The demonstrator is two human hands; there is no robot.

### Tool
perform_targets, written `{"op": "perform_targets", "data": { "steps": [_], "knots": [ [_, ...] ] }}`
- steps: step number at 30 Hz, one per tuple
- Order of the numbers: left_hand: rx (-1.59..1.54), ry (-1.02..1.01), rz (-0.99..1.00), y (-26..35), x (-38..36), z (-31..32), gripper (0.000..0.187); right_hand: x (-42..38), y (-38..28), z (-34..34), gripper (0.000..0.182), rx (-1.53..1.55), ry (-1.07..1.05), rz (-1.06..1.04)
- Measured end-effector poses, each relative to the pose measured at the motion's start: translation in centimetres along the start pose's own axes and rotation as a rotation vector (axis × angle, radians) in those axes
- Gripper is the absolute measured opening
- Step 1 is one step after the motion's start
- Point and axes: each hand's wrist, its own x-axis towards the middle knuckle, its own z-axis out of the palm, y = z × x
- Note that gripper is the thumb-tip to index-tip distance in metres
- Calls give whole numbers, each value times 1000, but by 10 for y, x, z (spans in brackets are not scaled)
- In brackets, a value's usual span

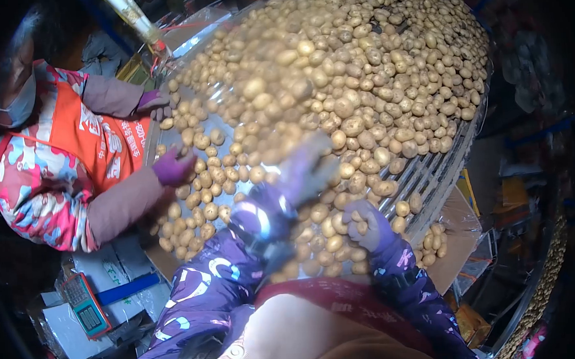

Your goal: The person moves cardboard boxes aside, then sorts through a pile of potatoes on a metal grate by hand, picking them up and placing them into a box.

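Note:
A large heap of potatoes [373, 77] covers a slatted metal table [431, 188]. Over its near part reaches my left hand [310, 168], in a purple and grey glove, smeared by motion; its fingers and anything in them cannot be made out. Blurred potatoes lie just beyond it. My right hand [367, 226], gloved the same way, is at the near edge with its fingers curled round a small potato [360, 224]. Other potatoes lie to the left of it, beside the fingers.
At the left a person in an orange apron [103, 140] reaches purple-gloved hands to the potatoes. A red-framed scale [86, 307] sits lower left. A cardboard box [453, 236] with potatoes stands at the right, below the table rim. Another gloved hand shows at the top edge.

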Motion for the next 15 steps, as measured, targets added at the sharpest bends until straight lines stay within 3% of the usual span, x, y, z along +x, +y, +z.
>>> {"op": "perform_targets", "data": {
  "steps": [1,5,7,9,10,12,15],
  "knots": [
    [137,19,-44,-28,17,0,32,-5,1,-5,31,126,-27,156],
    [421,0,-214,-79,90,-8,40,-12,20,-27,32,-180,-132,-253],
    [468,-81,-229,-116,97,5,40,-26,26,-31,34,-90,-83,-287],
    [317,-152,-306,-117,100,8,39,-31,28,-38,36,263,-150,103],
    [242,-190,-345,-100,106,6,38,-33,25,-39,37,347,-146,175],
    [-361,-140,-763,-17,118,0,31,-29,12,-40,39,421,-93,195],
    [-805,-182,-824,15,82,8,25,5,-28,-36,48,580,14,350]
  ]
}}
